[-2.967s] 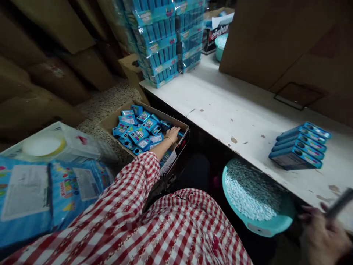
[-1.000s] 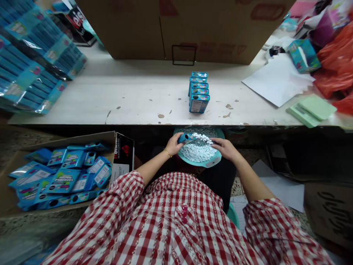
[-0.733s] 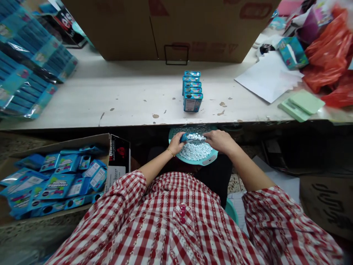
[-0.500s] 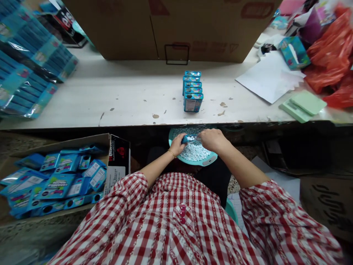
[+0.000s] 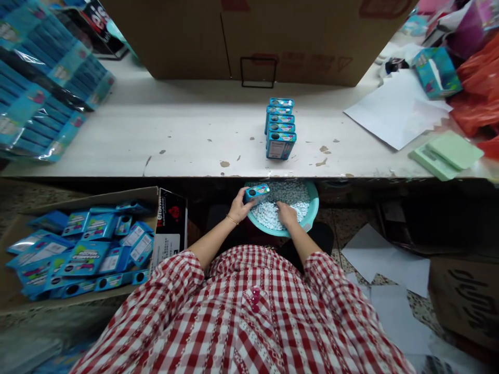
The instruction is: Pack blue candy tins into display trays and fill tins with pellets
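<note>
My left hand (image 5: pixel 238 205) is wrapped round a small blue candy box (image 5: pixel 257 192), whose printed narrow end faces up, above the left part of a turquoise basin (image 5: pixel 314 203). Many small white candies (image 5: pixel 292 192) fill the basin. Down among them is my right hand (image 5: pixel 287 214), with curled fingers; whatever they hold is hidden. On the table ahead, several matching blue boxes (image 5: pixel 281 145) stand upright in a row, one behind another.
A carton (image 5: pixel 158 244) of jumbled blue boxes lies to the left. Wrapped blue packs (image 5: pixel 47 98) are stacked at the table's left. A large cardboard box (image 5: pixel 249 41) stands at the back. White paper (image 5: pixel 393 114) and a green plastic case (image 5: pixel 446 156) lie at right.
My right hand has moved from the box down into the candies. The box's top showed white candies before; now its printed end shows. The view has shifted slightly.
</note>
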The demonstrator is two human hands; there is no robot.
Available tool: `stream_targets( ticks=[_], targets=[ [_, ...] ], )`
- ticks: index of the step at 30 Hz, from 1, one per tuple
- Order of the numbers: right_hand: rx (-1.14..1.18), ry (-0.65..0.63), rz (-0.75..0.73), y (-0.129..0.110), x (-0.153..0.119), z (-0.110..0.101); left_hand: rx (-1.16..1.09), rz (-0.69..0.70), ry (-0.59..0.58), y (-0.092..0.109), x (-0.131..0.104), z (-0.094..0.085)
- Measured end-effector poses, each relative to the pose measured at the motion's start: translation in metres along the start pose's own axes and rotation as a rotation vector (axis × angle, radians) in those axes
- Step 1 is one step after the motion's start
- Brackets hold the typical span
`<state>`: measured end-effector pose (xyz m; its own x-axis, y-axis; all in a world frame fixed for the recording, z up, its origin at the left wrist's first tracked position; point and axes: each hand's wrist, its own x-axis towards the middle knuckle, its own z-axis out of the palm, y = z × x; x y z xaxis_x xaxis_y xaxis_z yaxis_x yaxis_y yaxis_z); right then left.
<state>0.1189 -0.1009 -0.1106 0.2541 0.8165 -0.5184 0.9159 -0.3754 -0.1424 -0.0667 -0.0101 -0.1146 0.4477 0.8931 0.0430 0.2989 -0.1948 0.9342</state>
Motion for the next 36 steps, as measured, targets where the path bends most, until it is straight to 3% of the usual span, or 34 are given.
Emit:
stream_targets(
  ticks=[3,8,11,15,18,21,26,29,31,33,36],
  targets=[
    [0.220,0.043,-0.070,-0.005,0.013,0.006,0.004,-0.019,0.035,-0.001,-0.001,-0.007],
    [0.532,0.115,-0.217,0.029,0.008,-0.002,-0.014,-0.016,0.099,-0.002,0.000,-0.017],
    [0.572,0.135,-0.234,0.050,-0.006,-0.018,0.051,-0.001,0.115,0.002,0.000,-0.015],
    [0.540,0.164,-0.280,0.061,-0.029,-0.057,0.140,0.029,0.044,0.012,0.003,-0.003],
    [0.394,0.155,-0.315,0.049,-0.045,-0.092,0.202,0.075,-0.035,0.018,0.006,0.009],
    [0.086,0.140,-0.287,0.024,-0.058,-0.119,0.275,0.111,-0.084,0.022,0.007,0.018],
    [-0.309,0.093,-0.193,-0.026,-0.069,-0.143,0.358,0.130,-0.145,0.026,0.004,0.023],
    [-0.369,0.097,-0.214,-0.034,-0.070,-0.153,0.338,0.117,-0.139,0.024,0.006,0.025],
    [-0.350,0.125,-0.242,-0.020,-0.074,-0.155,0.300,0.093,-0.114,0.021,0.006,0.026],
    [-0.286,0.153,-0.256,0.012,-0.078,-0.145,0.248,0.071,-0.087,0.020,0.004,0.024],
    [-0.159,0.144,-0.210,0.075,-0.063,-0.106,0.163,0.038,-0.075,0.020,-0.001,0.020]
  ],
)
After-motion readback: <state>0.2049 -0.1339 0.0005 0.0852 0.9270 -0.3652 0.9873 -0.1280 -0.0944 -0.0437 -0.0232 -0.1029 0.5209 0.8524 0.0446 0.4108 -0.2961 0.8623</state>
